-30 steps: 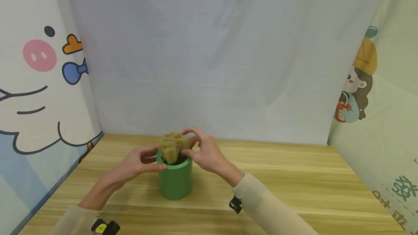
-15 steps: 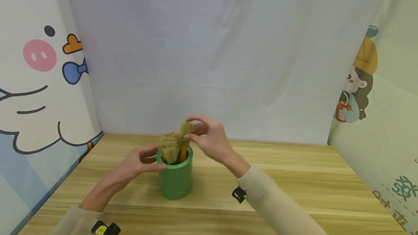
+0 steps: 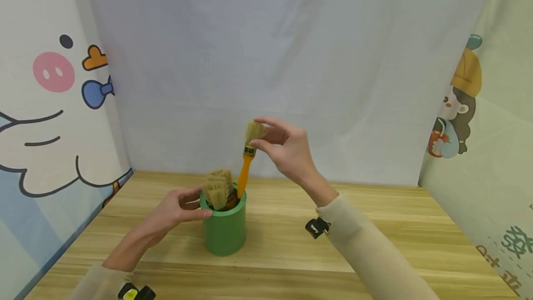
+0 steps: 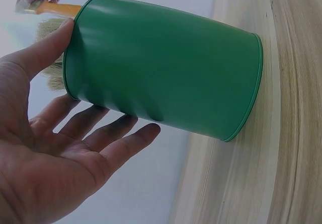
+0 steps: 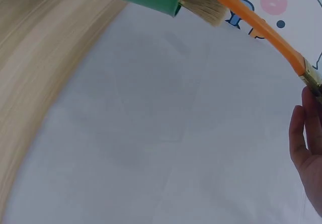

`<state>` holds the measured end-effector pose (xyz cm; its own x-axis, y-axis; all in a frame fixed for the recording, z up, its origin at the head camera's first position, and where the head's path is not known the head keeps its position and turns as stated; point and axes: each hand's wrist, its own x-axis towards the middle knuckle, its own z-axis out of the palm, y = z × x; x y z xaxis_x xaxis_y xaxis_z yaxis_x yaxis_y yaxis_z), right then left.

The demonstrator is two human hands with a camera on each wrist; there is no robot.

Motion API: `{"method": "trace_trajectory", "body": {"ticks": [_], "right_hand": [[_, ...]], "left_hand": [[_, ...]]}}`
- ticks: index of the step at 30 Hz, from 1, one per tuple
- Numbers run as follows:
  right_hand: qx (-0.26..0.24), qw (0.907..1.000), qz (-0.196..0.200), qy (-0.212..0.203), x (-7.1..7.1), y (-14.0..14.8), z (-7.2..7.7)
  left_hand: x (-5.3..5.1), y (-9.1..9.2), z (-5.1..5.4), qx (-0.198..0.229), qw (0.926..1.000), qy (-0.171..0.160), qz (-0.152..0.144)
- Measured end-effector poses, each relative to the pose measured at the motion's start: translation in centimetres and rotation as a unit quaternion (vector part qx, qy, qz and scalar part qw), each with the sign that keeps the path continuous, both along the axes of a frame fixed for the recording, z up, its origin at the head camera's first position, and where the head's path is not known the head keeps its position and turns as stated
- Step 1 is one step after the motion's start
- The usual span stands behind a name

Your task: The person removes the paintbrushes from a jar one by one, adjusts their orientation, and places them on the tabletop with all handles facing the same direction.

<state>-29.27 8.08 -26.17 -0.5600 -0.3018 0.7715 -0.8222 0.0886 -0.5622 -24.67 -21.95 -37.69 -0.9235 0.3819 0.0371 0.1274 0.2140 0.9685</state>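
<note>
The orange-handled brush [image 3: 244, 170] is pinched by fingers of the right hand [image 3: 290, 148], its handle tip at the mouth of the green pot [image 3: 225, 233], gripped on the bench [image 3: 287, 249] by thumb and fingers of the left hand [image 3: 175, 208]

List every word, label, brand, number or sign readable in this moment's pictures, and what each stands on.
"發": green character on the patterned curtain at the head view's right.
Brown characters below it, same curtain: partly cut off, unclear.
Pale mark on the right wrist's black device: too small to read.
Green pot, orange brush: no readable lettering.
</note>
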Motion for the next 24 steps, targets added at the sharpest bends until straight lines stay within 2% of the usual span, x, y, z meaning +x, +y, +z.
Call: {"method": "trace_trajectory", "body": {"ticks": [6,12,17,24], "right_hand": [[-0.012,0.9999,-0.004,0.008,0.0,1.8,1.2],[-0.009,0.9998,-0.015,-0.008,0.1,4.0,0.8],[0.020,0.9986,-0.034,-0.036,0.1,5.4,-0.6],[0.056,0.9931,-0.049,-0.090,-0.2,7.0,-4.1]], "left_hand": [[0.0,0.0,-0.2,0.008,1.0000,-0.001,-0.004],[0.0,0.0,-0.1,0.006,1.0000,0.002,-0.007],[0.0,0.0,0.0,0.006,1.0000,-0.001,-0.004],[0.0,0.0,0.0,0.006,1.0000,0.000,0.000]]}}
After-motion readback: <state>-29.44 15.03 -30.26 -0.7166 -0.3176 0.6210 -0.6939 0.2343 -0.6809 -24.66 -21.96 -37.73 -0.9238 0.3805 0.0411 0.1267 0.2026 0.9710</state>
